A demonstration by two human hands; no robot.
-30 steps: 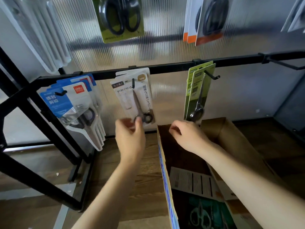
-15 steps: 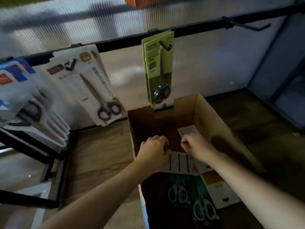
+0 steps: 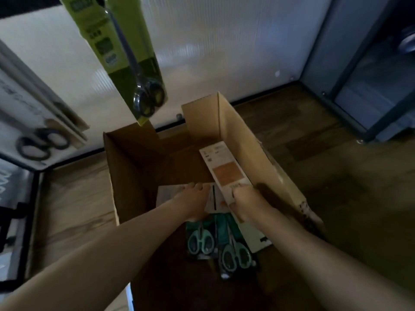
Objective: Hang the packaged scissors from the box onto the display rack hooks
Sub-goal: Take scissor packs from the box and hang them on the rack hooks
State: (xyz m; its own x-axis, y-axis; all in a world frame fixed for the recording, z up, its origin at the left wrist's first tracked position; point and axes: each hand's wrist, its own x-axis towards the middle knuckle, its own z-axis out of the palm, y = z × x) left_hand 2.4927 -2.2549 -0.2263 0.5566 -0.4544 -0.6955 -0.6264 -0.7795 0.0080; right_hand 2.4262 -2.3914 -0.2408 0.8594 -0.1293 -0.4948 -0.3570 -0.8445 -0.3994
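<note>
- Wood floor: box standing open.
- Left hand, right hand: fingers curled onto flat packs inside the box.
- Packs: likely light, stiff; best gripped at card edges.

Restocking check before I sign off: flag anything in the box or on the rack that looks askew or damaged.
Nothing looks damaged. The packs in the cardboard box lie loosely at mixed angles: one white-backed pack leans on the right wall, and two teal-handled scissors packs overlap. The hanging green pack looks tilted, though the wide-angle view may cause that.
</note>
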